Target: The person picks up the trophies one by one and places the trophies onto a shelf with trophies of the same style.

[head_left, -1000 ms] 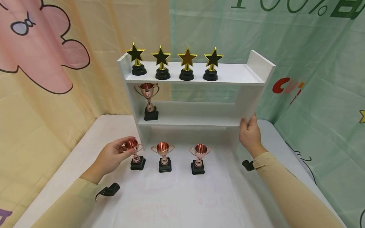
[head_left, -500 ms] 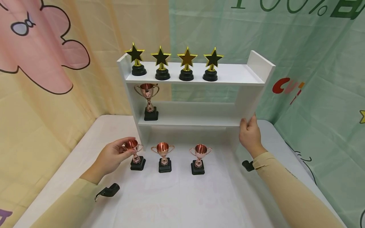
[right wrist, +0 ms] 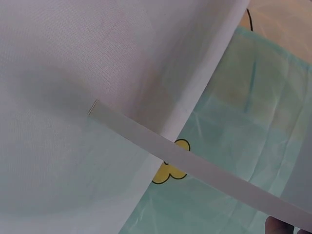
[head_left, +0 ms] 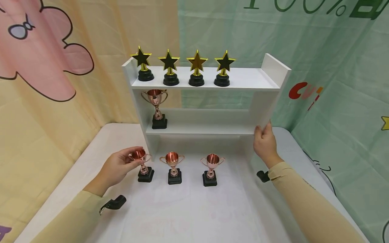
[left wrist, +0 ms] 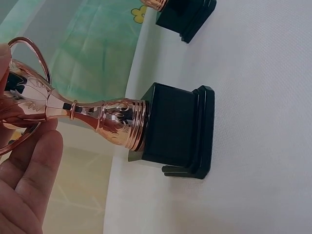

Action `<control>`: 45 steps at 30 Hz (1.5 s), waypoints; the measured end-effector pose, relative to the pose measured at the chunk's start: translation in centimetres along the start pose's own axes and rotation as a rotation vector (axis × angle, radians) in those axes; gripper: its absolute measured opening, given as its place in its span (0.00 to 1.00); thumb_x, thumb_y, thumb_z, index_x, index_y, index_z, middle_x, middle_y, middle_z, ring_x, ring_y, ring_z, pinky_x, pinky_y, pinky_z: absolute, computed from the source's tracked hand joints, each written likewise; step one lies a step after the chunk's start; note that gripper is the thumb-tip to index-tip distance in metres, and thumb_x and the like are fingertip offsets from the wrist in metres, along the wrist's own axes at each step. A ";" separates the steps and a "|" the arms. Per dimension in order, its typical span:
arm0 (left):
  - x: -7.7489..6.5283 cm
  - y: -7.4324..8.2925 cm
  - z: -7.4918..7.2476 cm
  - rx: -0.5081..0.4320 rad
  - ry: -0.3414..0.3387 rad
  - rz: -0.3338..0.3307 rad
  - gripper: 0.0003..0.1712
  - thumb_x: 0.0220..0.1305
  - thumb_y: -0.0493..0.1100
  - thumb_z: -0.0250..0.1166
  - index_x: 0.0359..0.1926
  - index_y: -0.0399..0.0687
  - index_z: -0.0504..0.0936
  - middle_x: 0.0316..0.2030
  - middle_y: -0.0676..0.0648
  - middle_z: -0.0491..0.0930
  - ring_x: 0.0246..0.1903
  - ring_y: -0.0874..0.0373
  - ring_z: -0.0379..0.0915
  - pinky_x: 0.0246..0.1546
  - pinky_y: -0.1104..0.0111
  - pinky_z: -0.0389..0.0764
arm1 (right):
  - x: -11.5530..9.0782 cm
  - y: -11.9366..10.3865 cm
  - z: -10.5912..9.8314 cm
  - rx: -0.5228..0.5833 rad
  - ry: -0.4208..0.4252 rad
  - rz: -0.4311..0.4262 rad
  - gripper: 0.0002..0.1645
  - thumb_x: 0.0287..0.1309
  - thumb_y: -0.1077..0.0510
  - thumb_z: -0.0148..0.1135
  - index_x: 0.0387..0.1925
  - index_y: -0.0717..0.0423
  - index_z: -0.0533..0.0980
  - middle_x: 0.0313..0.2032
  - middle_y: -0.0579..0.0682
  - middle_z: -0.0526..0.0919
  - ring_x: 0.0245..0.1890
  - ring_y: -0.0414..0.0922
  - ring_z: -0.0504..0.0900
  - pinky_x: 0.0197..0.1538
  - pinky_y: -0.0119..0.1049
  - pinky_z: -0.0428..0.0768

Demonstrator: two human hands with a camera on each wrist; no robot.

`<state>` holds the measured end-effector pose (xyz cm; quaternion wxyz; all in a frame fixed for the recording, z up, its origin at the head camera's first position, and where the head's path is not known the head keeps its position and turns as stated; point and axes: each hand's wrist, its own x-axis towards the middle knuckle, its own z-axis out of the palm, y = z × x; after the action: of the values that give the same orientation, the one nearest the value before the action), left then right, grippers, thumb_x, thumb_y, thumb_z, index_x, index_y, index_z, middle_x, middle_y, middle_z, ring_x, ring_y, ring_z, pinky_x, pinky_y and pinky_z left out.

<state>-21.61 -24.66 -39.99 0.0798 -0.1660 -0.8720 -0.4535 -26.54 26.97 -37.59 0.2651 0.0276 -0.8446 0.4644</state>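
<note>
My left hand [head_left: 117, 167] pinches the bowl of a small rose-gold trophy cup [head_left: 144, 168] between thumb and fingers. In the left wrist view its black square base [left wrist: 178, 131] is upright at the white tabletop. Two similar trophy cups, a middle one [head_left: 172, 160] and a right one [head_left: 211, 162], stand to its right before a white shelf unit [head_left: 206, 128]. My right hand [head_left: 265, 145] grips the unit's right side panel at middle-shelf height. In the right wrist view that panel's edge [right wrist: 195, 168] runs diagonally, with fingertips [right wrist: 279, 225] at the bottom corner.
Several gold star trophies [head_left: 197, 64] line the top shelf. A larger rose-gold trophy cup [head_left: 157, 109] stands at the left end of the middle shelf. The white-covered table [head_left: 188, 216] is bordered by printed curtains [head_left: 334, 67] behind and at both sides.
The head view has shifted very slightly, so everything sits a little further left. Both hands keep the same holds, and the cups have not moved on the table.
</note>
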 end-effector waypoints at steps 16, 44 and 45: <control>0.1 2.0 -1.4 0.043 0.082 0.092 0.26 0.63 0.34 0.76 0.62 0.39 0.84 0.39 0.55 0.84 0.34 0.72 0.79 0.36 0.79 0.82 | -0.1 0.0 0.0 0.001 -0.008 -0.008 0.33 0.83 0.52 0.41 0.82 0.51 0.53 0.73 0.66 0.70 0.74 0.62 0.68 0.74 0.64 0.66; 2.2 8.1 -3.2 0.010 0.151 0.255 0.25 0.62 0.30 0.74 0.61 0.39 0.84 0.40 0.68 0.82 0.36 0.71 0.79 0.37 0.82 0.81 | 0.0 0.1 0.1 0.010 -0.005 -0.018 0.31 0.83 0.52 0.41 0.82 0.50 0.54 0.72 0.64 0.71 0.74 0.61 0.69 0.74 0.64 0.66; 2.3 8.4 -3.2 0.005 0.152 0.261 0.25 0.62 0.30 0.74 0.61 0.39 0.85 0.40 0.68 0.83 0.36 0.71 0.79 0.37 0.82 0.81 | 0.0 0.1 0.1 0.016 -0.001 -0.023 0.31 0.83 0.53 0.41 0.82 0.50 0.55 0.72 0.65 0.72 0.74 0.61 0.68 0.74 0.63 0.66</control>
<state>-20.76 -22.26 -31.06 0.2040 -0.2429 -0.8357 -0.4482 -26.58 26.97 -37.70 0.2697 0.0394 -0.8407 0.4679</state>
